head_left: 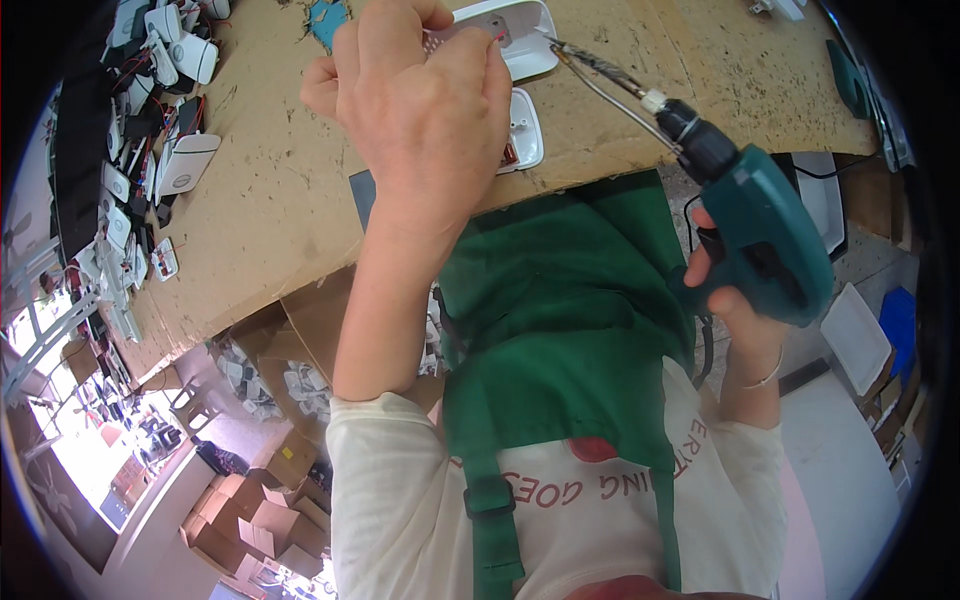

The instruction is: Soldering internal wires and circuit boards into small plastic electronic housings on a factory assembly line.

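My right hand [735, 290] grips a teal pistol-shaped soldering gun [765, 235], with fingers around its handle. Its long metal tip and a thin bent tube reach left toward the rim of an open white plastic shell [530, 50]. Over the left part of that shell is my left hand [425, 110], fingers bent and closed on its edge; the fingertips are partly hidden. A small red bit shows inside the shell beside the fingers. Just below lies a smaller white casing part [530, 130] with a reddish-brown component, partly covered by my left hand.
Cardboard covers the worktable [260, 180], its near edge before my green apron [560, 300]. Many white devices with wires [185, 165] are heaped at the left. A white tray [855, 335] stands low at the right. Cardboard boxes [265, 515] sit on the floor at lower left.
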The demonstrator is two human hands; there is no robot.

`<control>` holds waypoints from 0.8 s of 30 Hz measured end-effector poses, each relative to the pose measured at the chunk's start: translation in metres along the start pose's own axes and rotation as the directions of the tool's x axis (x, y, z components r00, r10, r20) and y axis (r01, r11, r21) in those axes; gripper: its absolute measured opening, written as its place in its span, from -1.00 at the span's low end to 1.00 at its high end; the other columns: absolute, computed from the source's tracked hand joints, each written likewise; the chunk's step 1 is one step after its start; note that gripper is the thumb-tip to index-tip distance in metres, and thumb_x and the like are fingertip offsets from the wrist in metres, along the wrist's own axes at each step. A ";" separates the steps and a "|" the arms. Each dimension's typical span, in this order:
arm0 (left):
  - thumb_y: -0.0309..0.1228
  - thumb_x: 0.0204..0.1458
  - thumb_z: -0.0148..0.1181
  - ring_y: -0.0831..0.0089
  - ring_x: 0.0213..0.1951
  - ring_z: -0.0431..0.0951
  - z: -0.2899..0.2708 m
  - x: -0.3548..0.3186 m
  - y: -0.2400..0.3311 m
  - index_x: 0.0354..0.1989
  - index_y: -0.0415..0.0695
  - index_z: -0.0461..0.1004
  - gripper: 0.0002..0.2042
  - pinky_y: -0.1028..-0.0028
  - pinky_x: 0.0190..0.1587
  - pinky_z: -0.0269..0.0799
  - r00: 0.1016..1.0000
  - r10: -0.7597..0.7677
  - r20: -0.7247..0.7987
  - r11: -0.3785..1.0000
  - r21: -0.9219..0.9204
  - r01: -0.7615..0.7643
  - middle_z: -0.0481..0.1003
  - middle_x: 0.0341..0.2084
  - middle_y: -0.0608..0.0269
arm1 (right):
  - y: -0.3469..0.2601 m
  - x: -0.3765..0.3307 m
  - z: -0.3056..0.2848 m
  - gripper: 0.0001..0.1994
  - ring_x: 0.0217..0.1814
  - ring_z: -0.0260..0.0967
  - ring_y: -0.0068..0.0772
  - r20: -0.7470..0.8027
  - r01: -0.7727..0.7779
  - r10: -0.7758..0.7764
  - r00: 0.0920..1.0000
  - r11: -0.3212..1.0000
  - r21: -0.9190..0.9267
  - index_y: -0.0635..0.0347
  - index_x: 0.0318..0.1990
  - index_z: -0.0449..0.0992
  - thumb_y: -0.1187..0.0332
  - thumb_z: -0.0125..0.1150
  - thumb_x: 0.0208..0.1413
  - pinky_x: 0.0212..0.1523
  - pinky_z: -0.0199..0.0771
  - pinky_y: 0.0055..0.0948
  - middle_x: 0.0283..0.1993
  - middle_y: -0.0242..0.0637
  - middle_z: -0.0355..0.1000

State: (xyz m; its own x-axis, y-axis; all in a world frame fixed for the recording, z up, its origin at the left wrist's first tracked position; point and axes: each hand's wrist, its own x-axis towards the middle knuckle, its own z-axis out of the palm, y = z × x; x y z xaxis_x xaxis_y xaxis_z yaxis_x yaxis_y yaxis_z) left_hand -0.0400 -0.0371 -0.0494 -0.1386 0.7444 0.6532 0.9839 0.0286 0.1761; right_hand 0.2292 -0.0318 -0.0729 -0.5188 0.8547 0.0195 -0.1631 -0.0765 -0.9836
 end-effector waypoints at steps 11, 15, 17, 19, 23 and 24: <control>-0.61 -0.29 0.25 0.17 -0.24 0.44 0.012 0.003 -0.011 -0.51 -0.24 0.50 -0.89 0.15 -0.10 0.21 0.997 0.064 -0.037 0.997 -0.041 -0.066 0.46 -0.31 0.12 | 0.010 0.007 0.012 -0.31 -0.33 0.43 -0.50 0.040 0.024 -0.012 0.999 0.951 -0.307 0.45 0.19 0.26 0.56 0.47 -0.14 -0.30 0.49 -0.55 -0.31 -0.23 0.47; -0.65 -0.28 0.22 0.16 -0.26 0.44 0.011 0.005 -0.009 -0.52 -0.26 0.49 -0.90 0.22 -0.15 0.27 0.999 0.031 -0.018 0.995 -0.090 -0.032 0.45 -0.33 0.11 | 0.004 0.008 0.015 -0.41 -0.24 0.37 -0.47 0.036 -0.070 0.085 0.996 0.947 -0.312 0.32 0.17 0.31 0.36 0.40 -0.02 -0.21 0.35 -0.52 -0.22 -0.28 0.44; -0.66 -0.29 0.22 0.15 -0.27 0.44 0.010 0.006 -0.007 -0.52 -0.26 0.49 -0.90 0.25 -0.17 0.29 0.999 0.027 -0.026 0.996 -0.082 -0.029 0.44 -0.34 0.11 | 0.003 0.010 0.016 -0.41 -0.23 0.37 -0.47 0.042 -0.049 0.066 0.997 0.947 -0.317 0.32 0.17 0.31 0.36 0.40 -0.01 -0.21 0.35 -0.52 -0.22 -0.27 0.44; -0.67 -0.29 0.21 0.11 -0.29 0.44 0.010 0.007 -0.007 -0.53 -0.29 0.48 -0.90 0.25 -0.21 0.32 0.999 0.028 -0.033 0.995 -0.096 -0.031 0.44 -0.36 0.07 | 0.003 0.011 0.017 -0.41 -0.23 0.37 -0.47 0.053 -0.047 0.067 0.996 0.945 -0.324 0.32 0.17 0.31 0.37 0.40 -0.01 -0.21 0.35 -0.52 -0.22 -0.27 0.44; -0.69 -0.29 0.20 0.07 -0.32 0.45 0.013 0.007 -0.009 -0.54 -0.31 0.47 -0.91 0.24 -0.26 0.35 0.999 0.037 -0.040 0.989 -0.141 -0.042 0.43 -0.38 0.03 | 0.007 0.017 0.019 -0.33 -0.36 0.42 -0.52 0.062 0.048 -0.029 0.998 0.944 -0.326 0.47 0.16 0.29 0.49 0.49 -0.14 -0.35 0.46 -0.59 -0.34 -0.27 0.47; -0.69 -0.29 0.19 0.07 -0.32 0.45 0.014 0.007 -0.010 -0.54 -0.32 0.46 -0.91 0.24 -0.27 0.36 0.999 0.033 -0.034 0.987 -0.159 -0.038 0.42 -0.39 0.02 | 0.008 0.017 0.020 -0.33 -0.36 0.42 -0.52 0.065 0.049 -0.029 0.997 0.944 -0.325 0.47 0.16 0.29 0.49 0.49 -0.14 -0.35 0.46 -0.59 -0.34 -0.27 0.47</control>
State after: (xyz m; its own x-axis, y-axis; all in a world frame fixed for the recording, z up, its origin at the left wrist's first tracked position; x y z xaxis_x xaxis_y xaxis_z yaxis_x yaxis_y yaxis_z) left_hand -0.0490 -0.0231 -0.0571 -0.1102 0.7220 0.6831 0.9580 -0.1059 0.2664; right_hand 0.2018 -0.0281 -0.0767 -0.5676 0.8211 0.0597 0.0934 0.1363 -0.9863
